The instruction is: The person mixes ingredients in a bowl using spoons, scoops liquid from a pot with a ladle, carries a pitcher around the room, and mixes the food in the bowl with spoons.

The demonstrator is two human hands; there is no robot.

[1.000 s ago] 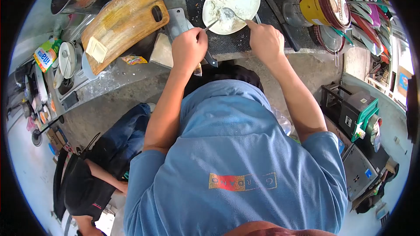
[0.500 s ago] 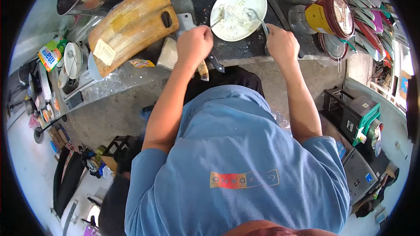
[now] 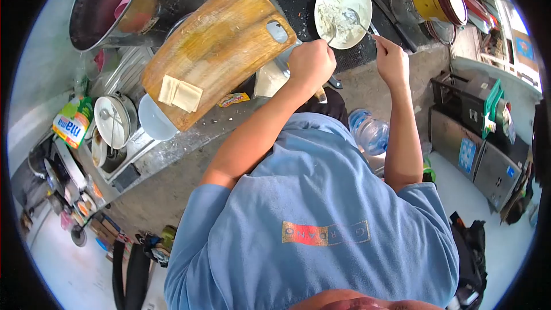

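Note:
A white plate (image 3: 321,18) on the dark counter holds a crumbly white mixture (image 3: 338,24). My right hand (image 3: 394,62) grips the handle of a metal spoon (image 3: 352,17), whose bowl rests in the mixture. Closed beside the plate's near left side, my left hand (image 3: 313,66) holds a piece of metal cutlery (image 3: 332,35); its tip reaches the mixture, but its kind is hidden. Left of that hand lies a wooden cutting board (image 3: 218,40) with pale flat wrapper squares (image 3: 180,93) on its near corner. A knife (image 3: 335,82) shows partly behind my left wrist.
A large metal pot (image 3: 86,11) stands back left. Stacked dishes (image 3: 112,123) and a pale blue bowl (image 3: 155,119) are at the left. A red-lidded jar (image 3: 442,4) sits right of the plate. Below the counter is a large water bottle (image 3: 369,132).
The view has shifted, so the counter things appear further right and the cutting board looks nearer. Both hands still hold their utensils, and both utensils are still in the mixture.

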